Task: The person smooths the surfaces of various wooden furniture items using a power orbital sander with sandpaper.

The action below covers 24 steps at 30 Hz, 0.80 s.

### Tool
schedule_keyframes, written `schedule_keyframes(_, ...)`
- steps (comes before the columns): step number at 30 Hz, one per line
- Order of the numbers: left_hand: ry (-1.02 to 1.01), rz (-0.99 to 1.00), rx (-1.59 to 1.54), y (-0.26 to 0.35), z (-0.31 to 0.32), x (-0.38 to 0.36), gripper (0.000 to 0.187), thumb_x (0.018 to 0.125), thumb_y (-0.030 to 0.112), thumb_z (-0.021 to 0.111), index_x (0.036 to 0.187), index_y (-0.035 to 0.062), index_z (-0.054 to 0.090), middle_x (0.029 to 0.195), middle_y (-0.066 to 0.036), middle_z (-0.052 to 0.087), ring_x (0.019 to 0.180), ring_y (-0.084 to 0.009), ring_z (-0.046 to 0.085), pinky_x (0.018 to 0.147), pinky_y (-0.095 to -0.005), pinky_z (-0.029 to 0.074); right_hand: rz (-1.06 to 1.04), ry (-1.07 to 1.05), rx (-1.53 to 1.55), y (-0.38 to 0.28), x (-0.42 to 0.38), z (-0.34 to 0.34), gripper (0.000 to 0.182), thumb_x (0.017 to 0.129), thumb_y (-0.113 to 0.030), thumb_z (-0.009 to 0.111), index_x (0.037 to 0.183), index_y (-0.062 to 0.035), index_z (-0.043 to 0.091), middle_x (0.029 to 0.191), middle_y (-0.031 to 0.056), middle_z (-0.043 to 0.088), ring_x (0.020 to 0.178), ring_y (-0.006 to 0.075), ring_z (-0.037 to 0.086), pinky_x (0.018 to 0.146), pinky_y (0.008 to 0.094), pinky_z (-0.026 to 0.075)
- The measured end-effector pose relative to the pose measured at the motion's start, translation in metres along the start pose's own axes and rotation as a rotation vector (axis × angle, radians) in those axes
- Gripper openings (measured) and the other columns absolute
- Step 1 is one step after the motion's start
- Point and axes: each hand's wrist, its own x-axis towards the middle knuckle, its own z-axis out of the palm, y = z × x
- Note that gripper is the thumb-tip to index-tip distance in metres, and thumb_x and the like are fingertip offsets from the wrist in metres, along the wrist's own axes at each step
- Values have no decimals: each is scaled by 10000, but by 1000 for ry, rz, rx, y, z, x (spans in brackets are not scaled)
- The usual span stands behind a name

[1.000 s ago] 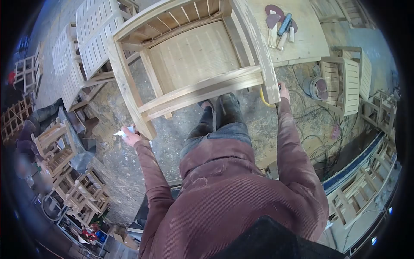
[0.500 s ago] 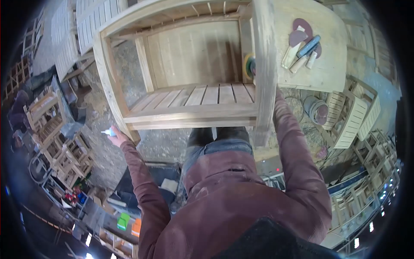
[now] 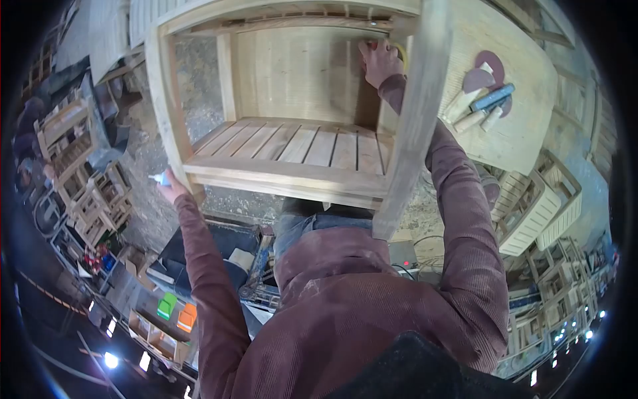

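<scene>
A pale wooden furniture frame (image 3: 286,174) with a slatted shelf (image 3: 299,145) stands right in front of me. My left hand (image 3: 174,187) is beside its left front leg, closed around a small bottle (image 3: 161,178) with a white tip and bluish body. Inside the frame, at the upper right, is my right hand (image 3: 383,64), fingers bent near the back panel (image 3: 286,73). A round yellow-edged pad (image 3: 401,54) shows beside that hand, and the hand appears closed on it. The right front leg (image 3: 419,113) passes in front of my right forearm.
To the right, a wooden tabletop (image 3: 525,40) carries brown sanding discs (image 3: 477,80), a blue-handled tool (image 3: 493,97) and several wooden pieces. Slatted furniture parts (image 3: 531,213) stand below it. A dark box (image 3: 199,249) is by my left arm, and stacked wooden frames (image 3: 100,199) lie farther left.
My right hand has come into view inside the frame, with the round pad now higher up. My left hand still holds the bottle by the left leg. The whole view has shifted and tilted.
</scene>
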Motion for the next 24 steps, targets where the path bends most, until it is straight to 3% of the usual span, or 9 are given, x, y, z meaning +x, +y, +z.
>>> schedule_keyframes(3, 67, 113, 87, -6, 1, 5, 537, 852, 361, 646, 1142, -46, 450, 990, -135, 594, 869, -208, 561, 785, -355, 458, -133, -50, 98, -7, -27, 15, 321, 762, -173, 609, 1072, -210, 532, 1060, 198, 478, 871, 414, 573, 651, 460, 531)
schedule_keyframes(8, 131, 86, -100, 24, 6, -20, 574, 873, 343, 610, 1237, -29, 369, 1003, -161, 591, 900, -246, 567, 810, -381, 454, -218, -145, 111, -8, -105, 20, 501, 745, -151, 607, 1219, -237, 470, 1123, 178, 448, 915, 395, 551, 692, 480, 523)
schedule_keyframes(13, 263, 164, -283, 85, 28, -62, 454, 858, 131, 578, 1204, -19, 326, 1139, -172, 477, 988, -251, 517, 846, -393, 445, -17, 74, 434, 15, -154, -20, 487, 725, -115, 620, 1197, -121, 502, 1060, 187, 521, 960, 322, 569, 764, 390, 512)
schedule_keyframes(16, -140, 383, -343, 140, 44, -117, 433, 790, 53, 614, 1171, 6, 414, 1084, -124, 451, 965, -229, 496, 838, -361, 438, 724, 63, 979, 49, -181, -54, 727, 597, -193, 769, 1239, -44, 460, 1103, 163, 546, 1055, 339, 520, 942, 415, 399)
schedule_keyframes(18, -328, 698, -277, 175, 50, -147, 351, 748, 58, 671, 1068, 36, 526, 1035, -108, 481, 938, -211, 515, 844, -323, 420, 538, 379, 209, 63, -223, -71, 803, 575, -170, 788, 1277, -56, 416, 1173, 149, 513, 1075, 334, 509, 964, 397, 396)
schedule_keyframes(20, -489, 813, -389, 200, 66, -172, 373, 756, 111, 701, 1087, 62, 534, 1020, -92, 528, 949, -207, 539, 822, -332, 450, 800, 328, 294, 54, -245, -126, 846, 564, -144, 806, 1295, -65, 389, 1218, 124, 493, 1114, 285, 506, 977, 359, 408)
schedule_keyframes(21, -727, 497, -582, 210, 78, -190, 377, 726, 118, 734, 1056, 74, 557, 991, -80, 554, 895, -187, 579, 757, -300, 491, 719, 517, 809, 95, -270, -97, 811, 568, -109, 806, 1277, -60, 414, 1206, 119, 507, 1110, 264, 516, 964, 351, 423)
schedule_keyframes(22, -663, 751, -455, 229, 78, -201, 399, 699, 117, 758, 1048, 85, 567, 983, -73, 585, 852, -168, 606, 702, -274, 514, 588, 497, 322, 65, -277, -151, 775, 567, -83, 804, 1255, -73, 448, 1192, 121, 521, 1086, 275, 530, 953, 358, 428)
schedule_keyframes(24, -841, 906, -588, 262, 75, -221, 413, 666, 121, 763, 1035, 82, 582, 1019, -103, 596, 936, -249, 592, 800, -331, 489, 324, 450, 430, 41, -292, -212, 734, 560, -71, 790, 1221, -73, 472, 1189, 152, 514, 1061, 299, 543, 915, 373, 441)
